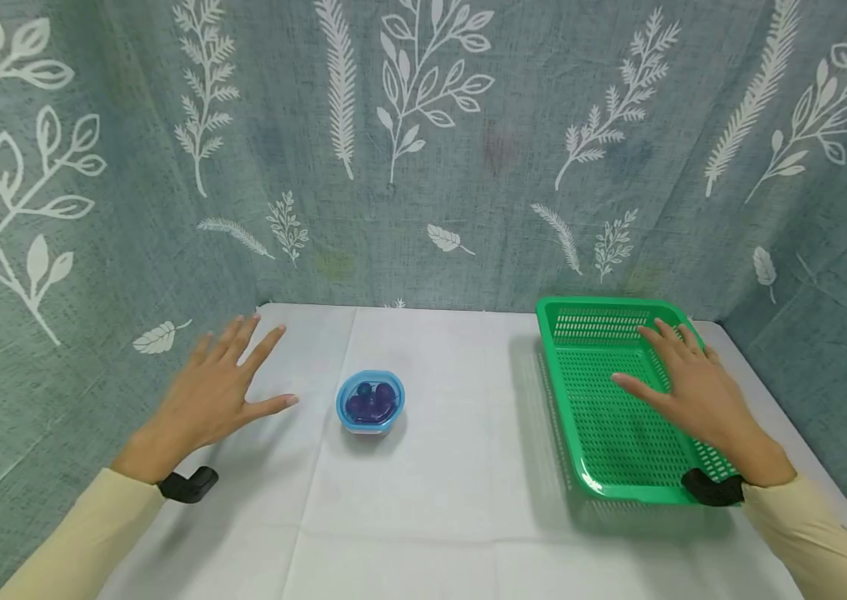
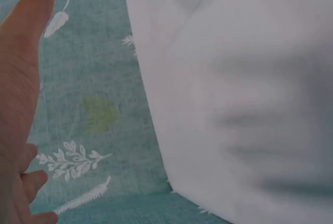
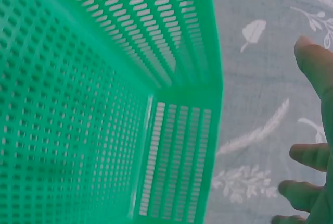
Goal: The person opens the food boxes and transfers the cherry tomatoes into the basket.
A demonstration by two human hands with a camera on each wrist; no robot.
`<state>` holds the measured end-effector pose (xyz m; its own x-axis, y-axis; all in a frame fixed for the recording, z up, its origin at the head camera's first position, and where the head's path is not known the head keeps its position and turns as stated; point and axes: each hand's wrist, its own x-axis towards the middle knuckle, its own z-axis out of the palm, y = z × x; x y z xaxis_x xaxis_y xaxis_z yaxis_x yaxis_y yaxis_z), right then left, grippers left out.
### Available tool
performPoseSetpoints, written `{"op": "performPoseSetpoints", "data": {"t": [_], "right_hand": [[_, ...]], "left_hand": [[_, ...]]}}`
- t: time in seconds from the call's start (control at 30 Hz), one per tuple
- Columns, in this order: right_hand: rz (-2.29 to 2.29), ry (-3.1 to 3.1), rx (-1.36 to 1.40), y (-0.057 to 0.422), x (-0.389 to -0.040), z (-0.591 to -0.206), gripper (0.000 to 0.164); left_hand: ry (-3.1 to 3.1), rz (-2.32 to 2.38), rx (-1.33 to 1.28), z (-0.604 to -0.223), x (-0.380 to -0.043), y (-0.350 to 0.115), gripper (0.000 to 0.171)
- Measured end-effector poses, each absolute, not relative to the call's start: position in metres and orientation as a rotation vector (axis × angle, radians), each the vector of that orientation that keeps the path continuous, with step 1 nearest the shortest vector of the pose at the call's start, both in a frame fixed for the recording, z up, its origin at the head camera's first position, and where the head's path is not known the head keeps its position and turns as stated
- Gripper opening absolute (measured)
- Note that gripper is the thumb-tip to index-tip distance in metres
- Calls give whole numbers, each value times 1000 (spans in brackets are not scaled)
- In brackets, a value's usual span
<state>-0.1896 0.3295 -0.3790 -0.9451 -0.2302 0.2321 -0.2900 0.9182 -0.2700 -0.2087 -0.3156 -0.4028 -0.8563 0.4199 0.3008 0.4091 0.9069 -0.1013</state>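
Green basket [image 1: 603, 417] sits on white worktop [image 1: 461, 467] near its right edge, curtain [image 1: 453, 208] behind, blue tub [image 1: 370, 402] well apart; left grip [image 1: 217, 396], right grip [image 1: 697, 390] wide.

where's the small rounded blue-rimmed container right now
In the head view, the container sits left of centre on the white table, between the left hand and the green rectangular plastic basket, nearer the hand.
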Motion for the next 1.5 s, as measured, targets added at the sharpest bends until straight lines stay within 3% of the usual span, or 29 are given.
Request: {"op": "performPoseSetpoints", "data": {"t": [0.17,0.4,0.53,1.1,1.5], "right_hand": [[489,-2904,416,314,-189,-378,80],[500,-2724,573,291,-197,-389,39],[567,-2668,615,276,-200,-391,26],[759,-2680,754,204,-203,-403,19],[785,-2664,889,150,-201,-410,15]], "left_hand": [[-2725,-50,-646,-409,-210,-312,87],[-2614,-232,-677,-420,-211,-306,54],[-2696,-372,-669,-429,-212,-299,49],[-2895,-993,-649,-463,-216,-277,95],[-2836,-1237,-778,-476,-222,-265,111]]}}
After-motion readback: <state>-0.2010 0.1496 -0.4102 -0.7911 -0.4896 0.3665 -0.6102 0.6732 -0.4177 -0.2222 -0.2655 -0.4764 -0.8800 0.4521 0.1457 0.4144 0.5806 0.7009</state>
